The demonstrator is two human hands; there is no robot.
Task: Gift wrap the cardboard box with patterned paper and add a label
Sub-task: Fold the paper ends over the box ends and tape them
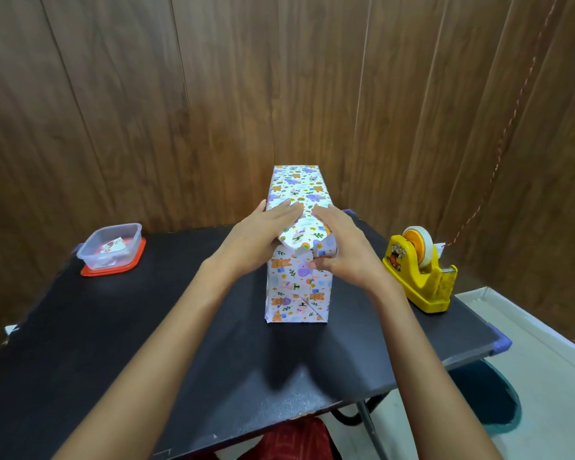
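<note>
Brown wooden panels stand behind a black table (113,343), and the work happens in the middle of it.

The left hand (263,232) lies flat with straight fingers on the top flap (301,235) of patterned paper and presses it over the near upper edge of the wrapped box (296,287). The right hand (349,250) clasps the upper right corner of the box: its fingers curve over the top and its thumb pushes against the near face, just under the flap. The box lies long on the table, with one end toward the person. The lower part of this end is already folded into neat triangles; only the top flap hangs loose and is not yet taped.

To do this step well, I think the flap should be pulled tight and creased sharply along the box edge. Then one hand must hold it down while the other goes for tape, otherwise the paper may spring up again.

A yellow tape dispenser (419,273) stands well apart on the right side of the table, probably within reach of the right hand. A clear plastic container (112,247) sits on its red lid (113,270) far to the left. It holds a small printed piece, perhaps the label, but this is too small to tell.
</note>
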